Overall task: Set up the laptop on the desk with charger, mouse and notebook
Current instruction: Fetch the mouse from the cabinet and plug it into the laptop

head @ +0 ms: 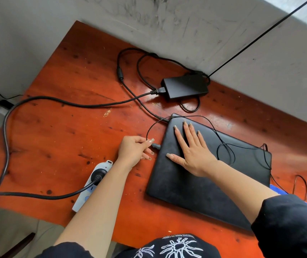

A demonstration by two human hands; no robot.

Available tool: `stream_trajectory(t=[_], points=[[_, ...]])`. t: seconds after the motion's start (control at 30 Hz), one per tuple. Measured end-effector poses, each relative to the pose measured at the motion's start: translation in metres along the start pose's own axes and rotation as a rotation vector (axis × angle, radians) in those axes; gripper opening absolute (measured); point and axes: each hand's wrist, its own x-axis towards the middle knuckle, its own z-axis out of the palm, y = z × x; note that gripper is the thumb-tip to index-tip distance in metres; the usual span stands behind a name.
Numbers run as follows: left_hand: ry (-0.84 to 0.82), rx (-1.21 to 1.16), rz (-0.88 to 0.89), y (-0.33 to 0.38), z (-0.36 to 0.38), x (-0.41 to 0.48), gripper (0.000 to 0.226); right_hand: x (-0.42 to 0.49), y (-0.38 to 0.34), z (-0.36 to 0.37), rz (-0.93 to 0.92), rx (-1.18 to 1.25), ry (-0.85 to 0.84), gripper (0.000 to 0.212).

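Our left thumb and forefinger [149,141] pinch a small plug [156,145] on a thin black cable [212,125], its tip right at the left edge of the closed laptop [195,192]; the other fingers curl loosely under. The left hand [134,150] hovers low over the orange desk [65,136], forearm bare. Our right hand [191,151] lies flat on the lid, fingers spread, gripping nothing, dark sleeve behind. The thin cable loops across the lid. The charger brick [185,85] sits near the wall, its thick lead plugged into a white power strip [93,183].
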Motion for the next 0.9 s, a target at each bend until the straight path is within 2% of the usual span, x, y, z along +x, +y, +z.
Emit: stream_trajectory(t=[0.13, 0.33, 0.4, 0.57, 0.67, 0.73, 0.83, 0.9], points=[[0.021, 0.012, 0.020, -0.003, 0.004, -0.001, 0.015, 0.000, -0.001, -0.003, 0.014, -0.018, -0.012, 0.084], [0.162, -0.062, 0.060, -0.008, 0.015, -0.011, 0.016, -0.002, -0.010, -0.015, 0.056, -0.083, -0.037, 0.086], [0.179, -0.080, 0.071, -0.007, 0.015, -0.015, 0.024, -0.005, -0.011, -0.020, 0.056, -0.082, -0.024, 0.085], [0.246, 0.084, 0.126, -0.018, 0.014, -0.027, 0.027, -0.020, -0.017, -0.018, 0.061, -0.010, 0.095, 0.079], [0.339, 0.213, 0.179, -0.022, 0.014, -0.048, 0.021, -0.027, -0.023, -0.016, -0.014, 0.008, 0.197, 0.065], [0.393, 0.295, 0.213, -0.028, 0.014, -0.064, 0.021, -0.033, -0.029, -0.016, -0.074, 0.003, 0.206, 0.058], [0.422, 0.422, 0.236, -0.037, 0.010, -0.084, 0.024, -0.037, -0.037, -0.017, -0.112, 0.020, 0.202, 0.060], [0.501, 0.434, 0.215, -0.056, 0.011, -0.121, 0.025, -0.055, -0.050, -0.011, -0.209, 0.005, 0.206, 0.060]])
